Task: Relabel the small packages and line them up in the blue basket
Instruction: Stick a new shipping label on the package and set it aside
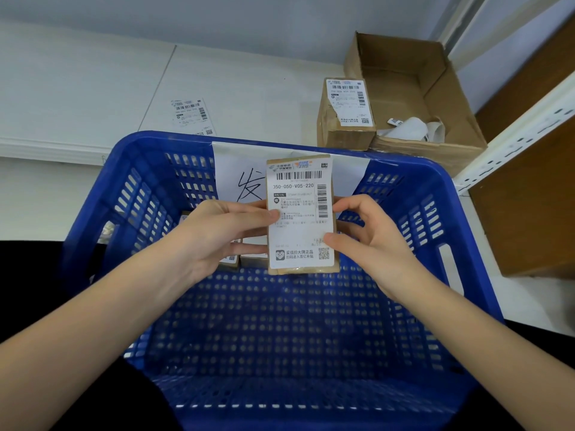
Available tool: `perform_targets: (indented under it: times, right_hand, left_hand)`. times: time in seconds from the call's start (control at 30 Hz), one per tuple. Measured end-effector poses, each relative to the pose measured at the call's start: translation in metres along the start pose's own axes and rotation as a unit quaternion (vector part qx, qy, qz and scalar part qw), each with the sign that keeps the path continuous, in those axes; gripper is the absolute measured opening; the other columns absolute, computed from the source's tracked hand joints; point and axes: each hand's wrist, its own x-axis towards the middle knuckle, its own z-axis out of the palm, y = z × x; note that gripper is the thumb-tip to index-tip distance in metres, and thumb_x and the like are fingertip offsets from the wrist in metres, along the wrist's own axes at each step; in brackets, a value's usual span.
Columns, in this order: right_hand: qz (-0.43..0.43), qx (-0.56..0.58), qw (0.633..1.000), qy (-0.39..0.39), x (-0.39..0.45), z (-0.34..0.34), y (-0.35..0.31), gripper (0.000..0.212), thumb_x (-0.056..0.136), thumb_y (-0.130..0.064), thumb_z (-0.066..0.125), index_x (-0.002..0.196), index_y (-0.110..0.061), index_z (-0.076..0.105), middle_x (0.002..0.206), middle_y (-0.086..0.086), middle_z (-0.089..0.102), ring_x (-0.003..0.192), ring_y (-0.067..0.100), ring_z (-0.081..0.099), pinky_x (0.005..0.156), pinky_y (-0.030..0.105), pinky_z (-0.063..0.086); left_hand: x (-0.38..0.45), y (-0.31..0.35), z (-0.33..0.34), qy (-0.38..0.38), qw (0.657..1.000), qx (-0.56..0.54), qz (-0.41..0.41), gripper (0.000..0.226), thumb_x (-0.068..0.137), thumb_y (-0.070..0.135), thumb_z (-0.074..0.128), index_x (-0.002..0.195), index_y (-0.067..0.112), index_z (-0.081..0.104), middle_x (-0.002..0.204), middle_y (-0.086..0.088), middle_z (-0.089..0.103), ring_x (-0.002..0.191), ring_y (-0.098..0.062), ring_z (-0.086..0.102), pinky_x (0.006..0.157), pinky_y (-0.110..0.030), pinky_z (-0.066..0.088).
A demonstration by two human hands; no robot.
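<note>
Both hands [298, 234] pinch labelled package [301, 213]; packages behind [231, 259] mostly hidden, perhaps two.

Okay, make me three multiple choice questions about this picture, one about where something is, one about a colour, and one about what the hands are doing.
1. Where does the loose label lie?
A. on the white table, beyond the basket
B. in the open carton
C. on the basket floor

2. What colour is the basket?
A. green
B. blue
C. grey

3. How is the package held?
A. by the left hand alone
B. lying unheld in the basket
C. by both hands, over the basket

Answers:
1 A, it lies flat on the table, left of the carton.
2 B, walls and floor are blue.
3 C, the left hand and right hand pinch its two side edges.
</note>
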Motion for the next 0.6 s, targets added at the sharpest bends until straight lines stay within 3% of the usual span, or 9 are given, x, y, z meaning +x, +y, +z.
perform_targets:
  times: [0.37,0.6]
  right_hand:
    - [-0.017,-0.005,1.0,-0.004,0.0002,-0.0005,0.0014,0.033,0.081,0.006,0.066,0.099,-0.017,0.051,0.124,-0.01,0.059,0.108,0.012,0.061,0.078,0.028,0.056]
    - [-0.028,-0.002,1.0,-0.008,0.0008,-0.0008,0.0032,0.043,0.08,0.006,0.068,0.099,-0.026,0.045,0.128,-0.009,0.054,0.109,0.014,0.061,0.079,0.03,0.056]
  left_hand:
    - [0.0007,-0.002,0.0007,0.008,1.0,0.001,0.005,0.011,0.082,0.006,0.068,0.09,0.0,0.074,0.105,0.003,0.073,0.09,-0.017,0.072,0.068,-0.032,0.06]
    - [0.0019,-0.0027,0.0009,0.014,1.0,0.007,0.009,0.01,0.083,0.005,0.068,0.09,0.0,0.074,0.106,0.003,0.073,0.09,-0.017,0.072,0.065,-0.03,0.06]
